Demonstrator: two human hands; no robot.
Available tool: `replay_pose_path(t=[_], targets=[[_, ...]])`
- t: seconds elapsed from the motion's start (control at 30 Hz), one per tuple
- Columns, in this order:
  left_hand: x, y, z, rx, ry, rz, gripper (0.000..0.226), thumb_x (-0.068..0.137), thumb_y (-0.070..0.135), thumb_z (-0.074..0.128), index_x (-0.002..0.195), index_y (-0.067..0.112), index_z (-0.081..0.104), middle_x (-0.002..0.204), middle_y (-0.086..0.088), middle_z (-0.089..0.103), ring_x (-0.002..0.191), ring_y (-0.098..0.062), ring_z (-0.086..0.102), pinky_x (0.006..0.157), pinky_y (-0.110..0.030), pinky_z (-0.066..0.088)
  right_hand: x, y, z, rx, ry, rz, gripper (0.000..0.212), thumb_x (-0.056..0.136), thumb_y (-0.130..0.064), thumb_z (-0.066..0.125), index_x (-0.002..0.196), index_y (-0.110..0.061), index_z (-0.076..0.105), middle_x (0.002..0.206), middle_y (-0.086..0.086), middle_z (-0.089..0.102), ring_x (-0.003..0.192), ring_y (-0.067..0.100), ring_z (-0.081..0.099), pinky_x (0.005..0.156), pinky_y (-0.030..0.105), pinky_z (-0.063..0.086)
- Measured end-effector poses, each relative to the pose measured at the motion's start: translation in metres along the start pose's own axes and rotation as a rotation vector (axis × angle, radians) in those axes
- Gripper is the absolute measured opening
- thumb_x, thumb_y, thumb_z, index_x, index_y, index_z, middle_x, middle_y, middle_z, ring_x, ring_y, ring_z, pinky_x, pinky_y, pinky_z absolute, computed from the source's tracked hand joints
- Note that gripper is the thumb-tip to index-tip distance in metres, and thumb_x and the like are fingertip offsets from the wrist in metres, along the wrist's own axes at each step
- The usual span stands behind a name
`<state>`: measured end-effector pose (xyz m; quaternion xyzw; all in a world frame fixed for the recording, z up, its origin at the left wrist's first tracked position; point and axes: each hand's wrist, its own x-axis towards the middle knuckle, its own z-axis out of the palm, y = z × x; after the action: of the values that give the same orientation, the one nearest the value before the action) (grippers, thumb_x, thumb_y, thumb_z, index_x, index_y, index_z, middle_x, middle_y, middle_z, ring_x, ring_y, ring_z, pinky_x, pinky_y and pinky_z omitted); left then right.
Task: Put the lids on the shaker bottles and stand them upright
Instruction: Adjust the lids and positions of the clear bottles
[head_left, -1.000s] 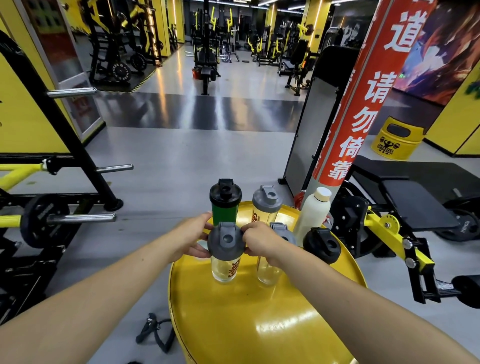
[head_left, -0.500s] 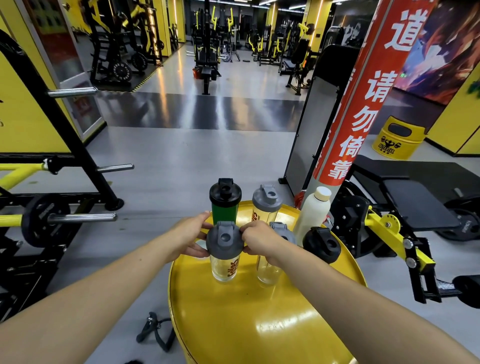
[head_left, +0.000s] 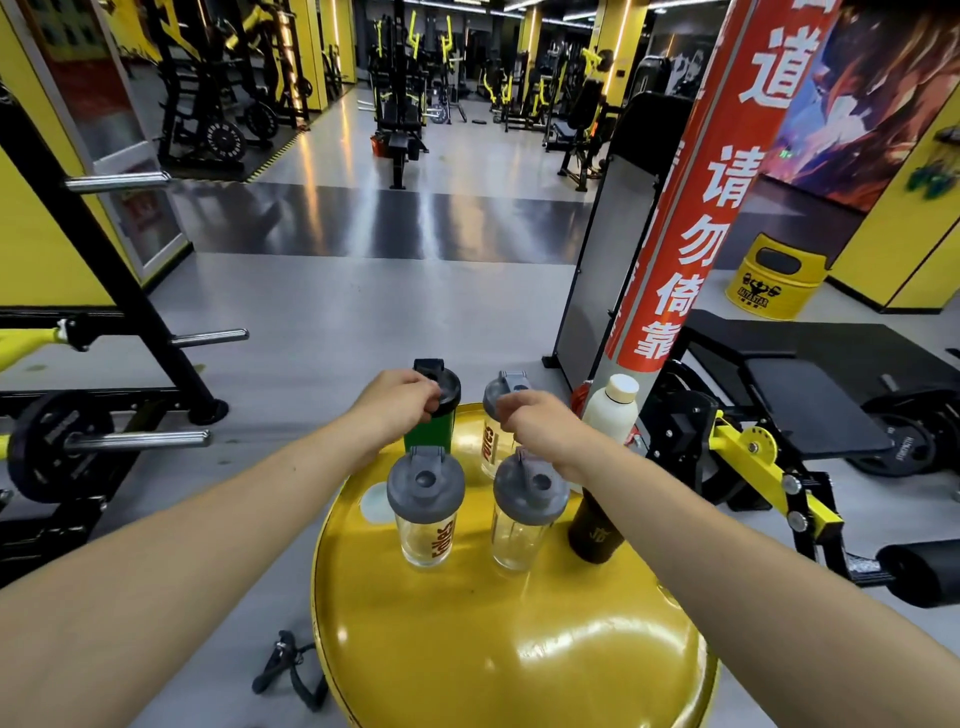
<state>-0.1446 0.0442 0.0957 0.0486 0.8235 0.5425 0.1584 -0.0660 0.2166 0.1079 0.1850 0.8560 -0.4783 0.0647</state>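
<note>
1. A round yellow bench (head_left: 519, 649) with a glossy top carries the bottles; it stands on a grey gym floor.
2. The left hand (head_left: 392, 402) reaches to the far left of the bench, its fingers curled and pinching the rim of the black lid (head_left: 444, 387) on the green shaker bottle (head_left: 428, 434), which stands upright.
3. The right hand (head_left: 537, 423) reaches to the far middle, fingers bent around the grey lid (head_left: 506, 392) of a clear shaker bottle with red lettering (head_left: 491, 441); the bottle stands upright, and the hand hides most of the lid.
4. Nearer the person, a clear shaker bottle (head_left: 427, 530) with red lettering stands upright on the left, closed by a grey lid (head_left: 425, 483) with a flip cap.
5. Just to its right stands a second clear bottle (head_left: 519, 535), also upright, with its own grey lid (head_left: 530, 491) in place; the two are close but apart.
6. Right of that, a dark shaker bottle (head_left: 595, 532) stands under the right forearm, so its top cannot be seen.
7. At the far right edge of the bench stands a white bottle (head_left: 610, 410) with a cream cap, upright.
8. A red pillar (head_left: 701, 234) with white characters rises behind the white bottle.
9. A black hand grip (head_left: 291, 670) lies on the floor at the near left of the bench.
</note>
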Motion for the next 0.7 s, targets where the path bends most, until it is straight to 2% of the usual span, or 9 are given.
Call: replay_pose_path(t=[0.13, 0.23, 0.27, 0.33, 0.4, 0.47, 0.53, 0.63, 0.7], targets=[[0.016, 0.016, 0.037, -0.104, -0.067, -0.030, 0.019, 0.097, 0.022, 0.052, 0.088, 0.011, 0.065, 0.094, -0.007, 0.070, 0.080, -0.024, 0.067, 0.077, -0.034, 0.052, 0.022, 0.011, -0.031, 0.032, 0.089, -0.003, 0.043, 0.093, 0.000, 0.044, 0.132, -0.009, 0.060, 0.128, 0.014, 0.063, 0.119, 0.034, 0.058, 0.102, 0.047, 0.047], [0.029, 0.024, 0.067, -0.244, -0.115, -0.128, 0.025, 0.098, 0.019, 0.045, 0.074, 0.019, 0.050, 0.083, -0.006, 0.053, 0.075, -0.023, 0.050, 0.067, -0.031, 0.040, 0.044, 0.025, -0.050, 0.057, 0.134, 0.020, 0.046, 0.093, -0.001, 0.042, 0.135, -0.008, 0.058, 0.136, 0.011, 0.059, 0.121, 0.027, 0.056, 0.095, 0.035, 0.046], [0.033, 0.026, 0.076, -0.275, -0.117, -0.158, 0.023, 0.100, 0.023, 0.043, 0.078, 0.020, 0.051, 0.085, -0.004, 0.051, 0.085, -0.023, 0.048, 0.073, -0.033, 0.040, 0.050, 0.029, -0.055, 0.054, 0.138, 0.030, 0.045, 0.094, -0.003, 0.041, 0.136, -0.008, 0.058, 0.140, 0.011, 0.058, 0.123, 0.026, 0.054, 0.095, 0.032, 0.045], [0.044, 0.024, 0.091, -0.346, -0.137, -0.211, 0.025, 0.104, 0.033, 0.038, 0.108, 0.018, 0.057, 0.108, -0.005, 0.055, 0.111, -0.026, 0.049, 0.093, -0.037, 0.038, 0.063, 0.037, -0.062, 0.081, 0.111, 0.059, 0.042, 0.097, -0.003, 0.041, 0.137, -0.003, 0.056, 0.141, 0.017, 0.056, 0.128, 0.033, 0.052, 0.097, 0.036, 0.044], [0.052, 0.024, 0.101, -0.392, -0.125, -0.266, 0.049, 0.105, 0.042, 0.031, 0.139, 0.011, 0.047, 0.138, -0.005, 0.051, 0.136, -0.027, 0.041, 0.109, -0.039, 0.031, 0.075, 0.043, -0.064, 0.116, 0.070, 0.079, 0.037, 0.099, -0.004, 0.040, 0.131, 0.004, 0.057, 0.132, 0.025, 0.058, 0.124, 0.040, 0.052, 0.093, 0.041, 0.043], [0.063, 0.022, 0.108, -0.380, -0.093, -0.279, 0.062, 0.103, 0.051, 0.030, 0.149, 0.010, 0.037, 0.157, -0.006, 0.037, 0.145, -0.029, 0.031, 0.113, -0.042, 0.027, 0.086, 0.047, -0.061, 0.106, 0.043, 0.111, 0.022, 0.099, -0.009, 0.040, 0.105, -0.005, 0.061, 0.101, 0.020, 0.058, 0.098, 0.033, 0.051, 0.080, 0.036, 0.037], [0.073, 0.017, 0.111, -0.372, -0.060, -0.290, 0.069, 0.101, 0.056, 0.031, 0.154, 0.012, 0.028, 0.162, -0.008, 0.029, 0.147, -0.030, 0.028, 0.115, -0.045, 0.026, 0.096, 0.050, -0.058, 0.134, 0.036, 0.124, 0.021, 0.100, -0.014, 0.039, 0.088, -0.012, 0.056, 0.093, 0.017, 0.052, 0.093, 0.030, 0.048, 0.079, 0.036, 0.040], [0.085, 0.008, 0.111, -0.387, -0.082, -0.315, 0.078, 0.098, 0.063, 0.029, 0.156, 0.012, 0.025, 0.160, -0.012, 0.032, 0.143, -0.034, 0.034, 0.112, -0.047, 0.030, 0.105, 0.054, -0.054, 0.214, -0.003, 0.133, 0.032, 0.104, -0.025, 0.039, 0.115, -0.003, 0.061, 0.127, 0.026, 0.057, 0.119, 0.043, 0.056, 0.101, 0.046, 0.048], [0.089, 0.002, 0.112, -0.417, -0.091, -0.329, 0.079, 0.097, 0.064, 0.030, 0.155, 0.011, 0.026, 0.159, -0.014, 0.034, 0.140, -0.037, 0.038, 0.111, -0.046, 0.033, 0.111, 0.059, -0.052, 0.228, -0.045, 0.128, 0.031, 0.104, -0.018, 0.039, 0.120, -0.002, 0.060, 0.133, 0.028, 0.055, 0.115, 0.040, 0.060, 0.097, 0.044, 0.051]])
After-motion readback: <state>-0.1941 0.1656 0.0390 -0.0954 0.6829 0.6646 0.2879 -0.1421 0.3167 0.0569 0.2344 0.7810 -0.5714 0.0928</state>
